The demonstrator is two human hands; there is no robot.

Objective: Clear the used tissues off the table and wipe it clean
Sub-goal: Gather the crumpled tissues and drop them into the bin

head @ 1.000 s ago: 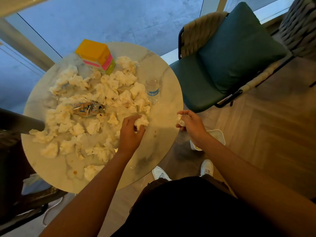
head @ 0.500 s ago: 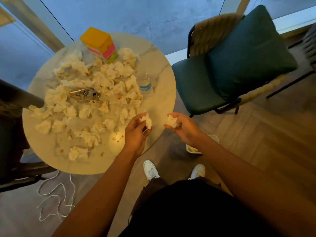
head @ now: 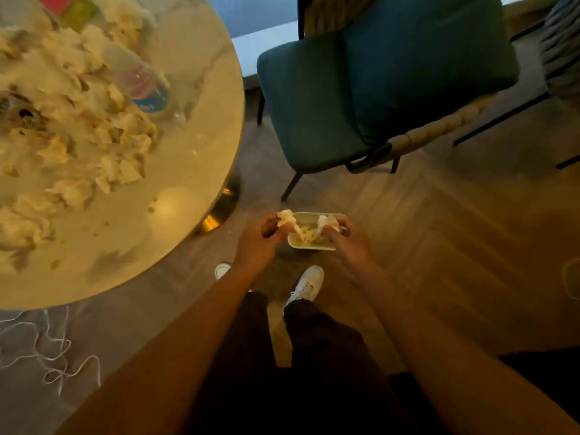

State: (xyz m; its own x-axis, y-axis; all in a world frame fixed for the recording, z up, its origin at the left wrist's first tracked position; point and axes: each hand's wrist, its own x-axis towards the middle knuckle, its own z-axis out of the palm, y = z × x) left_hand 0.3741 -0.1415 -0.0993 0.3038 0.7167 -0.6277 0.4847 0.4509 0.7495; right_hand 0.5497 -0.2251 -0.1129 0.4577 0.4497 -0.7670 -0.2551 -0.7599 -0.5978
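Observation:
The round marble table (head: 188,171) fills the upper left, covered with several crumpled used tissues (head: 75,189). My left hand (head: 260,243) is off the table, over the floor, gripping a crumpled tissue (head: 286,217). My right hand (head: 343,238) is beside it, holding another tissue (head: 328,221). Both hands hover above a small white bin (head: 309,244) on the floor, which has tissues inside.
A small water bottle (head: 147,89) stands among the tissues, and a colourful box (head: 67,4) sits at the table's far edge. A green cushioned chair (head: 376,89) stands beyond the bin. White cord (head: 53,350) lies on the floor at left. My white shoes (head: 306,284) are below the bin.
Both hands moved off the table edge and down over the floor bin, each still holding a tissue. The view tilted down and right.

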